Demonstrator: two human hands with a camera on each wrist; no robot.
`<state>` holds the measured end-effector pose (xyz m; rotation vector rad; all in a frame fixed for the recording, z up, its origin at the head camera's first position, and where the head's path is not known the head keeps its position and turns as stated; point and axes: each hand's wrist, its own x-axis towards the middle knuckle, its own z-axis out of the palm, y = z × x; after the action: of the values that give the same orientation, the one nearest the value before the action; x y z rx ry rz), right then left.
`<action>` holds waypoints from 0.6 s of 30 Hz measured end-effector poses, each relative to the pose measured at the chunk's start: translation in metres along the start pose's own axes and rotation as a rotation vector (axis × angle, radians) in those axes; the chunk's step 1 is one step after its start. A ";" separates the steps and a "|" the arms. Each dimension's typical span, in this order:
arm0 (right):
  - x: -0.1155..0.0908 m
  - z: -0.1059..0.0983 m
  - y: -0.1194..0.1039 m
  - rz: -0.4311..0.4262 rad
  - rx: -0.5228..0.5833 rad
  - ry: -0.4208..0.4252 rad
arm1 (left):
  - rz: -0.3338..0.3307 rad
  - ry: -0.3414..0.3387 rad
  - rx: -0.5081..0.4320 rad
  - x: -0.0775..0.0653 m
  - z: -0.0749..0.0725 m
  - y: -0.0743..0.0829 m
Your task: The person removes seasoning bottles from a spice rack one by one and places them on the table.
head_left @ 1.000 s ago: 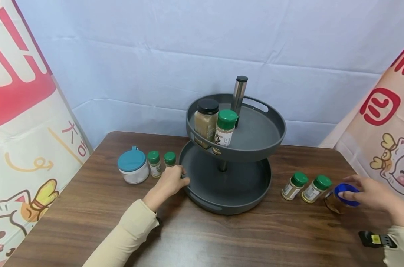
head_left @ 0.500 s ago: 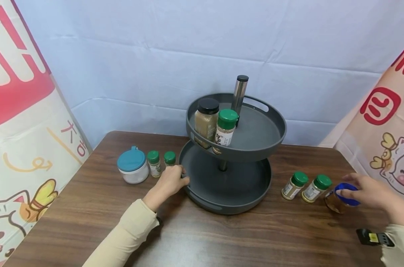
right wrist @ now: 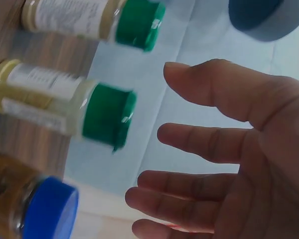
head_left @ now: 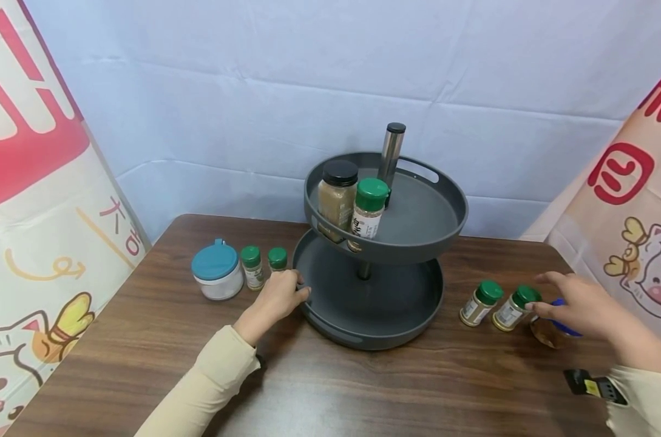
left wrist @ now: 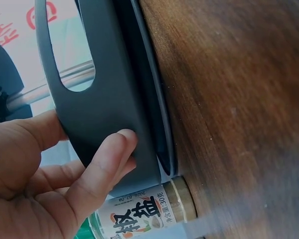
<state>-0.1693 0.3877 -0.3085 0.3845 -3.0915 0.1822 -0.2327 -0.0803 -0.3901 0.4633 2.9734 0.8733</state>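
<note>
My left hand (head_left: pixel 275 297) pinches the rim of the lower tray (head_left: pixel 374 309) of a grey two-tier rotating stand. In the left wrist view, fingers (left wrist: pixel 107 159) lie against the tray's outer wall, and a seasoning bottle (left wrist: pixel 144 214) stands close beside them. Over on the right, my right hand (head_left: pixel 581 303) hovers with its fingers spread, holding nothing. It partly hides a blue-lidded jar (head_left: pixel 549 334). From the right wrist view, a green-capped bottle (right wrist: pixel 50 97) stands just ahead of the fingers, apart from them, with a second green-capped bottle (right wrist: pixel 79 17) past it.
On the upper tray (head_left: pixel 423 218) stand a black-lidded jar (head_left: pixel 337 203) and a green-capped bottle (head_left: pixel 368 209). A blue-lidded white pot (head_left: pixel 218 273) and a small green-capped bottle (head_left: pixel 252 267) are left of the stand. A pale cloth (head_left: pixel 226 109) hangs behind the table (head_left: pixel 319 394).
My right hand has moved left from above the blue-lidded jar toward the neighbouring green-capped bottle. The jar has stayed in place. My left hand has not moved.
</note>
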 end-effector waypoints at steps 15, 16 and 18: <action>0.005 -0.004 -0.051 -0.066 0.057 0.045 | 0.012 0.020 0.002 0.001 0.001 -0.001; 0.006 -0.004 -0.053 -0.077 0.065 0.048 | 0.013 0.021 0.002 0.001 0.001 -0.001; 0.008 -0.003 -0.058 -0.092 0.077 0.052 | 0.015 0.023 0.003 0.001 0.001 -0.001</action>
<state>-0.1624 0.3304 -0.2986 0.5143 -3.0142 0.3046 -0.2336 -0.0801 -0.3914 0.4794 2.9958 0.8814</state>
